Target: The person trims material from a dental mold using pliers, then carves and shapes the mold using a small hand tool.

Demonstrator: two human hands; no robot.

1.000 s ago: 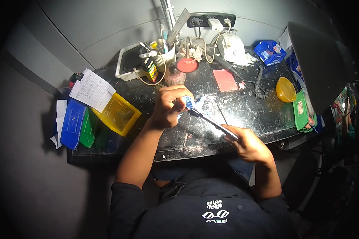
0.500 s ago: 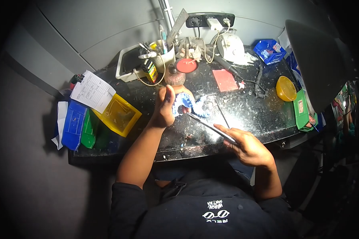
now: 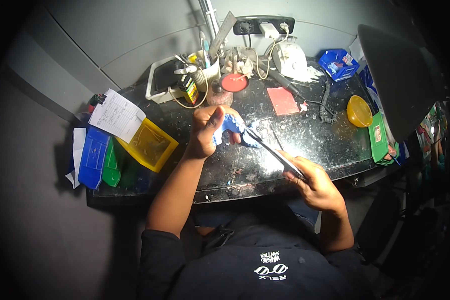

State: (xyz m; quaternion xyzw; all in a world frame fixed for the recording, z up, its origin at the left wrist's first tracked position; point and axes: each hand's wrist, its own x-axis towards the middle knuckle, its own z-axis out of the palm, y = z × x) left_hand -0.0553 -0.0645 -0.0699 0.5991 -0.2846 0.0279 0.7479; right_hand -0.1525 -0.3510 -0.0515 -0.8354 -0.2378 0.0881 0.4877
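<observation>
While a person in a dark shirt faces a black, speckled bench, both bare hands meet over its brightly lit middle. On the left side, the left hand grips a blue arch, a horseshoe-shaped piece with a bumpy edge, held just above the bench with the thumb raised along its outer side. From the right, the right hand is wrapped around a long, slim, dark tool, which slants up and left so that its far end is at the right-hand part of the arch; whether the tip actually touches is hard to tell, because glare and small scale blur that spot. Just behind the tool, a thin dark rod lies on the bench. Farther back are a shallow red dish, a flat pink sheet and a pale cup crowded with implements. To the left, a written paper overlaps a yellow tray, beside a blue bin and a green one. Toward the right edge of the bench, a yellow bowl is near a green container.
</observation>
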